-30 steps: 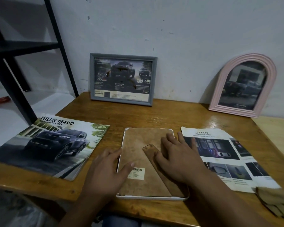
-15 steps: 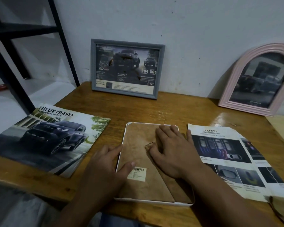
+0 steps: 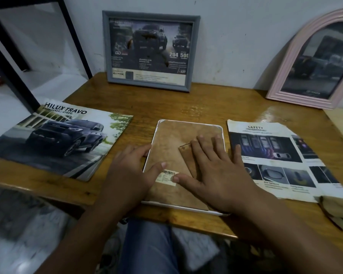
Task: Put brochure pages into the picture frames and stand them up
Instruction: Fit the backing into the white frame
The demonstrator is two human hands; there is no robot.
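Plain room, likely a home: scuffed white plaster wall, worn varnished wooden table, black metal shelf frame.

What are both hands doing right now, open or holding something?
Left hand: open, resting flat on the white frame.
Right hand: open, fingers flat on its backing.

White frame lies face-down; grey frame and pink arched frame stand, filled.
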